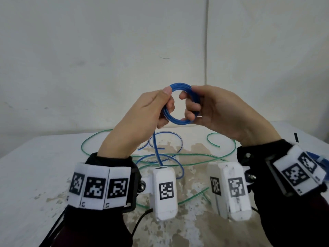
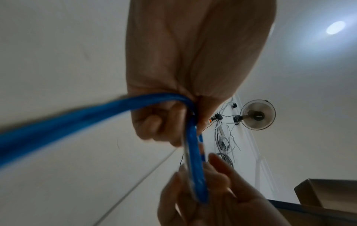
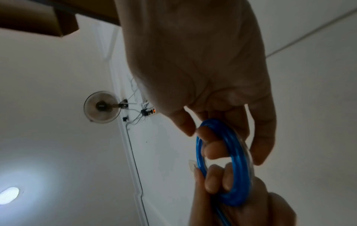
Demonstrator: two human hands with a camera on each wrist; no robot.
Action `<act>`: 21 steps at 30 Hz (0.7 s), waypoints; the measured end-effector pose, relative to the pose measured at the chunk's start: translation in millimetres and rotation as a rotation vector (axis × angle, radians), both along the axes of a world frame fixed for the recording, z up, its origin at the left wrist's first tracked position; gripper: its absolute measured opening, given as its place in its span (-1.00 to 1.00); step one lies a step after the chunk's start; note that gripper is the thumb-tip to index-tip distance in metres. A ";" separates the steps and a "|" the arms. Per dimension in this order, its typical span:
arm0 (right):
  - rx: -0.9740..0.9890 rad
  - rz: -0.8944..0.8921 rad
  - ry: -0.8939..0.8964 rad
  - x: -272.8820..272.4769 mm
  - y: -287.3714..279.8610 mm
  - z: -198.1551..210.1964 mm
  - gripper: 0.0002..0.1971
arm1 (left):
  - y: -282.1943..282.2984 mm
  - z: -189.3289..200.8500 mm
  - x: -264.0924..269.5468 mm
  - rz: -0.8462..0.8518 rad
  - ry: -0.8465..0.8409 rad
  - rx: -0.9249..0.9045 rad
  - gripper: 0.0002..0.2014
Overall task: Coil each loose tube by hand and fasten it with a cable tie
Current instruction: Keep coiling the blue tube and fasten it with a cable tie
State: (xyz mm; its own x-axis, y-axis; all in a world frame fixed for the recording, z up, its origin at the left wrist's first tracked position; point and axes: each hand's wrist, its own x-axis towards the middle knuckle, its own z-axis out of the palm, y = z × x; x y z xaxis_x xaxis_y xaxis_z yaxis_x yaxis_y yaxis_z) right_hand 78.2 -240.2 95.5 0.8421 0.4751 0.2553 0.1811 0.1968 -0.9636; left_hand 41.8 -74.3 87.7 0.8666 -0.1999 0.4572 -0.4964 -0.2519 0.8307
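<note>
Blue tube coil (image 1: 179,120) between both hands' fingers (image 1: 188,104)

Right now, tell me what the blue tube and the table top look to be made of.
Blue tube: likely flexible plastic, glossy and translucent; it bends into a tight coil and shows highlights. Table top: white coating worn to brown patches; the base material is unclear.
</note>
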 end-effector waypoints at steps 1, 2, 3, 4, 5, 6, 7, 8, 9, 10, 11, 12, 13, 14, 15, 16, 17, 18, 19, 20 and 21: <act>0.009 0.047 0.041 -1.3 -2.0 1.9 -0.66 | 0.3 0.9 -2.4 -0.030 0.015 0.009 -0.61; 0.025 0.088 0.068 -2.1 -3.1 2.9 -0.64 | -0.2 2.2 -4.7 -0.070 0.034 0.002 -0.62; 0.054 0.117 0.084 -2.8 -3.1 3.2 -0.64 | -0.5 2.9 -6.8 -0.105 0.055 -0.018 -0.63; 0.095 0.133 0.097 -3.3 -2.0 3.1 -0.65 | -1.2 3.5 -7.7 -0.124 0.074 -0.043 -0.64; 0.141 0.136 0.109 -3.3 -0.6 2.7 -0.64 | -1.5 3.5 -7.6 -0.125 0.086 -0.070 -0.64; 0.186 0.131 0.122 -2.9 1.4 1.9 -0.62 | -1.1 3.2 -6.3 -0.111 0.091 -0.096 -0.62; 0.220 0.119 0.131 -2.6 3.9 1.1 -0.61 | -0.1 2.9 -4.9 -0.092 0.091 -0.119 -0.61; 0.242 0.103 0.136 -2.3 7.0 0.6 -0.59 | 1.2 2.4 -3.1 -0.072 0.087 -0.139 -0.59; 0.258 0.089 0.141 -1.9 10.1 0.1 -0.59 | 2.7 2.0 -1.7 -0.052 0.082 -0.152 -0.58; 0.274 0.080 0.151 -1.6 12.6 -0.1 -0.59 | 3.7 1.7 -0.4 -0.029 0.072 -0.158 -0.58; 0.291 0.075 0.167 -1.5 14.3 -0.2 -0.59 | 4.5 1.5 0.5 -0.004 0.061 -0.160 -0.58; 0.302 0.071 0.180 -1.7 15.5 -0.3 -0.60 | 4.4 1.4 1.0 0.017 0.053 -0.160 -0.58; 0.297 0.054 0.171 -1.4 16.0 -0.6 -0.62 | 4.0 1.5 0.8 0.028 0.053 -0.159 -0.58; 0.276 0.014 0.137 -0.8 15.6 -1.0 -0.63 | 3.0 1.6 0.3 0.030 0.061 -0.154 -0.59; 0.247 -0.045 0.086 -0.2 14.5 -1.6 -0.64 | 1.6 1.8 -0.4 0.027 0.071 -0.145 -0.59; 0.223 -0.102 0.032 0.2 13.3 -1.9 -0.65 | -0.3 1.8 -0.7 0.020 0.078 -0.137 -0.60; 0.216 -0.143 -0.005 0.8 12.3 -2.2 -0.65 | -2.4 1.7 -0.7 0.014 0.082 -0.137 -0.61; 0.225 -0.164 -0.019 1.4 11.8 -2.7 -0.66 | -5.0 1.3 0.0 0.007 0.085 -0.153 -0.61; 0.244 -0.173 -0.022 2.0 11.8 -3.3 -0.66 | -7.8 0.6 0.9 -0.004 0.094 -0.188 -0.59; 0.265 -0.179 -0.020 2.6 12.2 -3.6 -0.66 | -10.6 -0.3 2.1 -0.022 0.116 -0.244 -0.56; 0.287 -0.184 -0.019 2.9 12.8 -3.6 -0.65 | -13.1 -1.3 3.5 -0.050 0.156 -0.311 -0.54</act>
State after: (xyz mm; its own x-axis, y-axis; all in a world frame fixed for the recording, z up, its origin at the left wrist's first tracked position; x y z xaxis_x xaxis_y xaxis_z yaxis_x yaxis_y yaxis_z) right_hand 81.0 -227.4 91.9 0.9007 0.2222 0.3734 0.2565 0.4216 -0.8698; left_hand 45.3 -87.4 86.4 0.9233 -0.1160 0.3661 -0.3632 0.0461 0.9306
